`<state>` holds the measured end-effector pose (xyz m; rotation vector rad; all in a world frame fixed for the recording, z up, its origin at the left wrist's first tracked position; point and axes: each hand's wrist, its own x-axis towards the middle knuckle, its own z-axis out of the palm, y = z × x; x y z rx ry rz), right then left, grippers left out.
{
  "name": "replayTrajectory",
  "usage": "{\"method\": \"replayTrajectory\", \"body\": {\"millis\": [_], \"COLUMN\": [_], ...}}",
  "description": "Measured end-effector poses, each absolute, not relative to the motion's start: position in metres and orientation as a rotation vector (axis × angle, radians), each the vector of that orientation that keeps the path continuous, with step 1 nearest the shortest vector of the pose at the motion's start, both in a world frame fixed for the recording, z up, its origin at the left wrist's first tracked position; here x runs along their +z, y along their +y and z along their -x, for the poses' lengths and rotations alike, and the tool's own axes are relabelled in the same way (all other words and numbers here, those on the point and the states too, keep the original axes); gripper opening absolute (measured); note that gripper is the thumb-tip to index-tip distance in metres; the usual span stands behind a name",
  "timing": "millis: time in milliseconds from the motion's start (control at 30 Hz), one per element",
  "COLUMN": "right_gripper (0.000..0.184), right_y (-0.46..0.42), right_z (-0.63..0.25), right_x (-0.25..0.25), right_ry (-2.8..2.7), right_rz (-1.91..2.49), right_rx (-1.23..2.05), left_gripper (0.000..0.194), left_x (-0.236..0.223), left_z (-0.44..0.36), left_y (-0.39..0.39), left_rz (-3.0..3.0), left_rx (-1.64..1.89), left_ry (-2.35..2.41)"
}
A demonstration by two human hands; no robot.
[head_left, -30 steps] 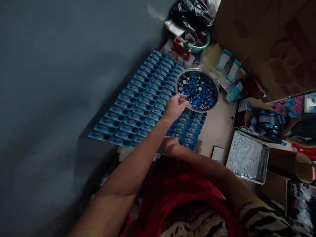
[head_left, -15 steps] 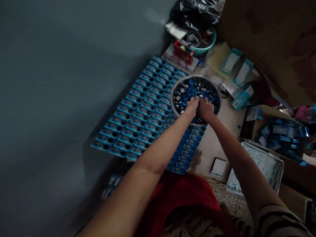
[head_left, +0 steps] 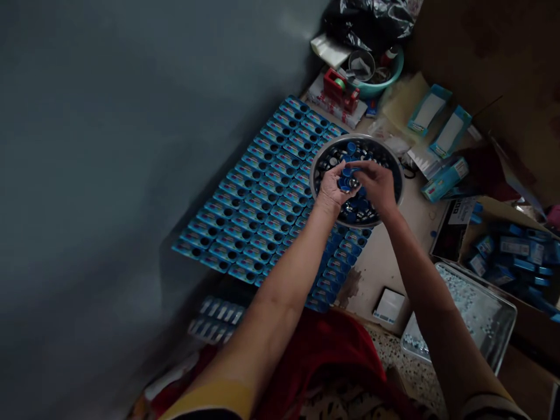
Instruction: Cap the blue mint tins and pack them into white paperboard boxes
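A round metal bowl (head_left: 356,137) stands on the table, filled with small round containers (head_left: 352,148), several with blue tops and some showing silver or white. Above the bowl my left hand (head_left: 333,185) is turned palm up and cups several small blue-topped containers (head_left: 344,184). My right hand (head_left: 377,182) is over the left palm, its fingers bent in towards those containers; what its fingertips pinch is hidden. Under and left of the bowl lie rows of blue printed cards (head_left: 251,201), each with a dark round hole.
A small white scale (head_left: 389,305) lies near the table's front edge. Right of it is a clear tray (head_left: 494,312) with tiny pale pieces. Blue packs fill a carton (head_left: 450,230). A red tape dispenser (head_left: 340,90) and a turquoise basin (head_left: 376,88) are at the back.
Both hands were down among the containers in the bowl. They have risen, the left turning palm up with several containers in it. The view has shifted slightly left.
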<state>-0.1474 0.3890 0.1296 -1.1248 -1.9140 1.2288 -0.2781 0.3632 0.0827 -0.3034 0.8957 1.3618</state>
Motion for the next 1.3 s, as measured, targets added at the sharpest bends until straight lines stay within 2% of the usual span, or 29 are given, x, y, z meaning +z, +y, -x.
{"method": "replayTrajectory", "body": {"millis": [167,333,400,467,600,733,900,1100,1300], "right_gripper": [0.022,0.021,0.016,0.011,0.027,0.030,0.030,0.024,0.031], "right_y": [0.389,0.387,0.392,0.398,0.389,0.339,0.234,0.181,0.220], "right_z": [0.120,0.110,0.106,0.101,0.096,0.107,0.133,0.149,0.199], "right_x": [0.111,0.107,0.107,0.107,0.114,0.132,0.125,0.059,0.055], "right_ry": [-1.584,-1.964,-2.101,-2.104,-1.678,-1.554,-1.677,-1.746,-1.962], "right_rz": [1.440,1.694,1.730,1.711,1.564,1.409,1.365,1.714,1.630], "right_rx": [1.194,0.854,0.811,0.980,1.514,1.655,2.003,1.619,1.315], "left_gripper": [0.013,0.013,0.017,0.019,0.012,0.023,0.036,0.028,0.023], "left_x": [0.089,0.091,0.093,0.101,0.136,0.169,0.157,0.105,0.080], "left_z": [0.281,0.286,0.290,0.298,0.333,0.385,0.438,0.449,0.439], "left_y": [0.359,0.356,0.355,0.349,0.316,0.258,0.155,0.052,0.022], "left_rz": [0.425,0.482,0.457,0.409,0.329,0.275,0.445,0.702,0.838], "left_rx": [1.320,1.273,1.228,1.248,1.374,1.472,1.563,1.567,1.492], "left_ry": [0.761,0.817,0.860,0.849,0.826,0.931,1.100,1.018,0.822]}}
